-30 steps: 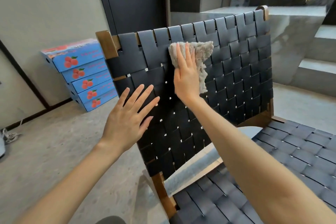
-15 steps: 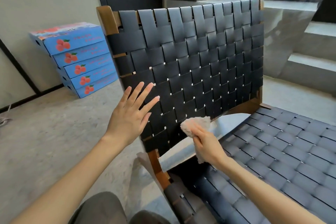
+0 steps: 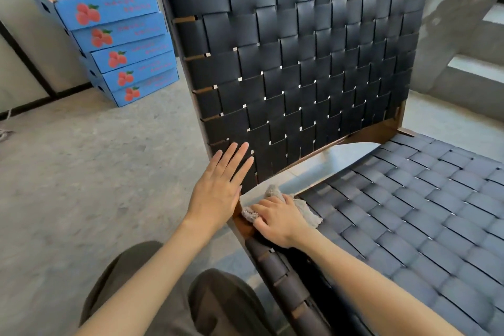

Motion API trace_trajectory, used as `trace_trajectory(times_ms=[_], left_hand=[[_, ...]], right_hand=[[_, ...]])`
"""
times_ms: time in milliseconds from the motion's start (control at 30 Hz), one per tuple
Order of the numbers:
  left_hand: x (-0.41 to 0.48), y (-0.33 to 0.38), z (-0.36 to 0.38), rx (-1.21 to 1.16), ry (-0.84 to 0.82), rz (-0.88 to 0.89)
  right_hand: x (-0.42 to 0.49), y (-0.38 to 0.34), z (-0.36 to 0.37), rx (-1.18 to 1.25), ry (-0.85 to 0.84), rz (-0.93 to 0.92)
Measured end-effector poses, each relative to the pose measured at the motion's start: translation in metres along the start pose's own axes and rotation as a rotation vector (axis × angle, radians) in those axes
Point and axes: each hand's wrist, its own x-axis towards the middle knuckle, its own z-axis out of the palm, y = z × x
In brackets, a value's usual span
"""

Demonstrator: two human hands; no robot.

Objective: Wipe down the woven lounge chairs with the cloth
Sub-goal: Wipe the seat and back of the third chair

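There is just one camera. It sits on the person's head and looks forward and down. It is very close to the woven chair back (image 3: 300, 76), which fills the top middle and is cut off at the top edge. The seat (image 3: 409, 213) runs off to the right. The arms (image 3: 368, 289) reach in from the bottom edge. The knees (image 3: 218, 300) show low down, right under the camera. The floor (image 3: 81, 172) and a pile of blue boxes (image 3: 117, 43) lie to the left, farther away.

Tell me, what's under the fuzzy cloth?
The cloth lies on the chair's wooden frame and woven seat edge. The right hand grips it; the rest underneath is hidden.
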Motion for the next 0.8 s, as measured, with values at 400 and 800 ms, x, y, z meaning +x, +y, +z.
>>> trace_trajectory(times_ms=[400, 800], left_hand=[[0.002, 0.069, 0.013, -0.187, -0.156, -0.105], [0.047, 0.141, 0.042, -0.692, -0.363, 0.041]], right_hand=[[-0.006, 0.098, -0.013, -0.165, 0.030, 0.078], [-0.005, 0.259, -0.049, -0.384, 0.136, 0.476]])
